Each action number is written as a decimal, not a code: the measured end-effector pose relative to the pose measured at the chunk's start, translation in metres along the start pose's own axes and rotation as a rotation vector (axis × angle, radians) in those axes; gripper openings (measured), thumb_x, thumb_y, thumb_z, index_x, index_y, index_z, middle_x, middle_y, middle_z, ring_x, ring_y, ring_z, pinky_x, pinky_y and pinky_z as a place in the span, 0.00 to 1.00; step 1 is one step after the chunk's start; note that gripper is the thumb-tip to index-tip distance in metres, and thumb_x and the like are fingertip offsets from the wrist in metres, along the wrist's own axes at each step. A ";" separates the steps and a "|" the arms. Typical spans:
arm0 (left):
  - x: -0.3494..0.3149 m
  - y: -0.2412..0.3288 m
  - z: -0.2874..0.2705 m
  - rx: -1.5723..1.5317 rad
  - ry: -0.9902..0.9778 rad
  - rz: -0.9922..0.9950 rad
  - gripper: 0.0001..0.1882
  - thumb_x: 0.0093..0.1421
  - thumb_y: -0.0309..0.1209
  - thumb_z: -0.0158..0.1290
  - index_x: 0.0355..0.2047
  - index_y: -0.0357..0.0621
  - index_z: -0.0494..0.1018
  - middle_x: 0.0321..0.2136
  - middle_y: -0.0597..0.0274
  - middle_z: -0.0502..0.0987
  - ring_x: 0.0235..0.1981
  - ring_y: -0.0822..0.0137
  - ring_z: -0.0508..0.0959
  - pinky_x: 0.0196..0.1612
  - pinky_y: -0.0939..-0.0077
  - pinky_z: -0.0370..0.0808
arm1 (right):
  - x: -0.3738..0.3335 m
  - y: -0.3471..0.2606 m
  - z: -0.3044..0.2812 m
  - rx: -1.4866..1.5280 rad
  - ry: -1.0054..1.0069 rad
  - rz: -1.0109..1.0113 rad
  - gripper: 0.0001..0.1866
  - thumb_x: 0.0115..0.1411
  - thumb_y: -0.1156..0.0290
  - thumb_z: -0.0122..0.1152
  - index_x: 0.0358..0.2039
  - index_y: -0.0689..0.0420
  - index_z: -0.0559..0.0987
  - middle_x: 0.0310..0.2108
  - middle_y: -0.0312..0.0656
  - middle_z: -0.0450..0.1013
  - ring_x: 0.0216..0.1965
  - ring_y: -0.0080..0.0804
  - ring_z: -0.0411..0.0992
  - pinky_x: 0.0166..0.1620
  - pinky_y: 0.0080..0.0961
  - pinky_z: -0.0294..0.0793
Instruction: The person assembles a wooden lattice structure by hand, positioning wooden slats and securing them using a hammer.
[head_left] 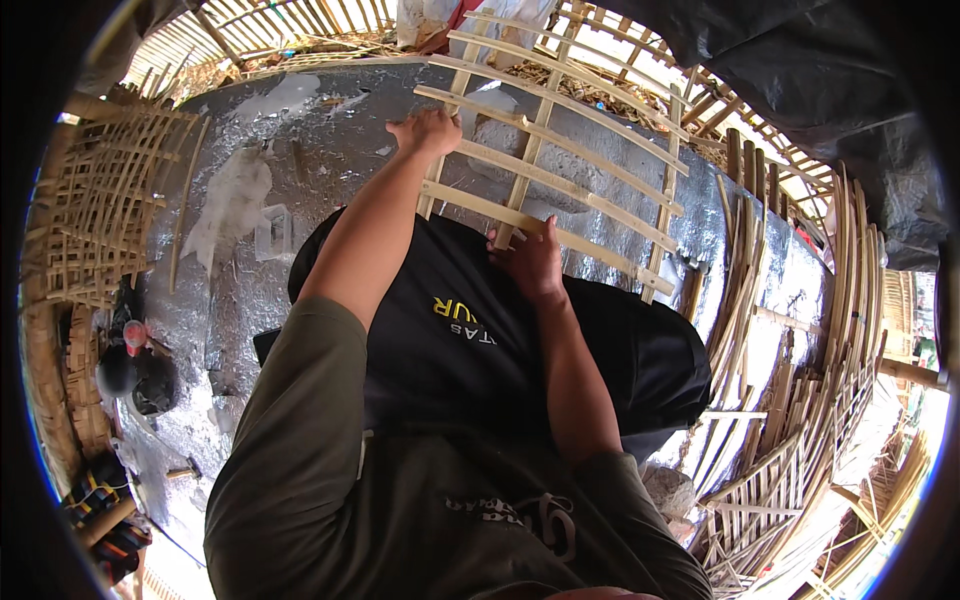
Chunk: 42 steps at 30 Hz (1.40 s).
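Observation:
A bamboo lattice (560,183) of several crosswise slats on three upright strips lies before me, its near edge over my lap. My left hand (428,134) is closed at its left upright strip, partway up; some fingers are hidden behind the slats. Lower down, my right hand (530,262) grips the lattice from beneath, by the bottom end of the middle strip. A grey stone block (560,160) shows through the gaps between the slats.
Silvery sheeting (330,130) covers the ground. A woven bamboo panel (105,200) stands at left, near a black bag (153,385). Bundles of bamboo strips (845,290) are along the right. A clear plastic container (273,233) sits left of my forearm. Dark sheeting (780,75) hangs at upper right.

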<state>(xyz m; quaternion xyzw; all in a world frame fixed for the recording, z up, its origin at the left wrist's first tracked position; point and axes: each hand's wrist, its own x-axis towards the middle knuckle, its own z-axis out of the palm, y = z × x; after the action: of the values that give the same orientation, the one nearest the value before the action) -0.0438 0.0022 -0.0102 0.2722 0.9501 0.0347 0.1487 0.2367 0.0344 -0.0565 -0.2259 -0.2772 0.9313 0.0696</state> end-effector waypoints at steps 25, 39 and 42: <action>0.000 -0.011 -0.013 -0.039 -0.108 -0.078 0.29 0.66 0.51 0.35 0.60 0.47 0.65 0.62 0.58 0.65 0.62 0.53 0.64 0.62 0.29 0.48 | -0.008 -0.005 -0.001 0.097 0.156 -0.020 0.22 0.66 0.43 0.46 0.46 0.47 0.69 0.35 0.38 0.69 0.38 0.32 0.68 0.45 0.39 0.68; -0.004 -0.008 -0.024 -0.046 -0.042 -0.065 0.29 0.66 0.53 0.35 0.52 0.46 0.73 0.53 0.55 0.74 0.57 0.54 0.71 0.62 0.31 0.50 | -0.013 -0.013 0.003 -0.072 0.266 -0.120 0.15 0.65 0.50 0.53 0.40 0.48 0.73 0.30 0.34 0.72 0.34 0.27 0.71 0.40 0.33 0.72; 0.003 -0.011 -0.023 -0.041 -0.069 -0.073 0.31 0.66 0.57 0.33 0.57 0.50 0.68 0.58 0.56 0.70 0.60 0.53 0.67 0.60 0.31 0.50 | -0.012 -0.016 0.003 -0.071 0.244 -0.140 0.15 0.65 0.51 0.54 0.39 0.49 0.73 0.31 0.35 0.73 0.35 0.28 0.72 0.40 0.33 0.72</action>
<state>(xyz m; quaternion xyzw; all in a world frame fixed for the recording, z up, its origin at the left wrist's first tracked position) -0.0586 -0.0057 0.0098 0.2352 0.9528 0.0392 0.1881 0.2458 0.0428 -0.0409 -0.3200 -0.3145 0.8793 0.1595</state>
